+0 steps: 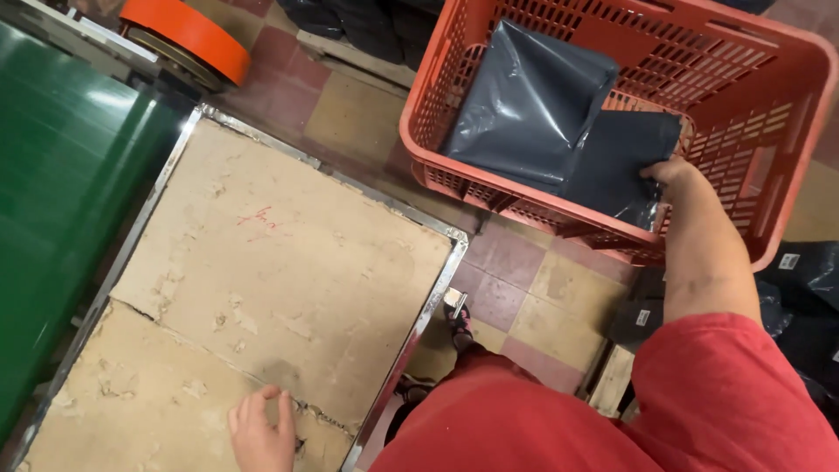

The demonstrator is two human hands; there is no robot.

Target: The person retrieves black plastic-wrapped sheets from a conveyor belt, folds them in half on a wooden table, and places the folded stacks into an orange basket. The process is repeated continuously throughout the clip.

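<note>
Inside the orange crate [769, 105], a dark grey plastic parcel [620, 162] is gripped by the right hand [669, 170].
A second grey parcel [529, 100] lies just beside that closed grip; the left hand [260, 433] is rested open on the cardboard-topped counter [280, 262], nothing held.

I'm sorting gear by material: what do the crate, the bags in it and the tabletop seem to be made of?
Crate: looks like moulded orange plastic, going by its lattice walls and thick smooth rim. Bags, one touched by the right hand: thin dark grey plastic film, glossy with creases. Tabletop, under the left hand: probably cardboard or fibreboard, matte tan, cracked and scuffed, set in a shiny metal-looking frame.
</note>
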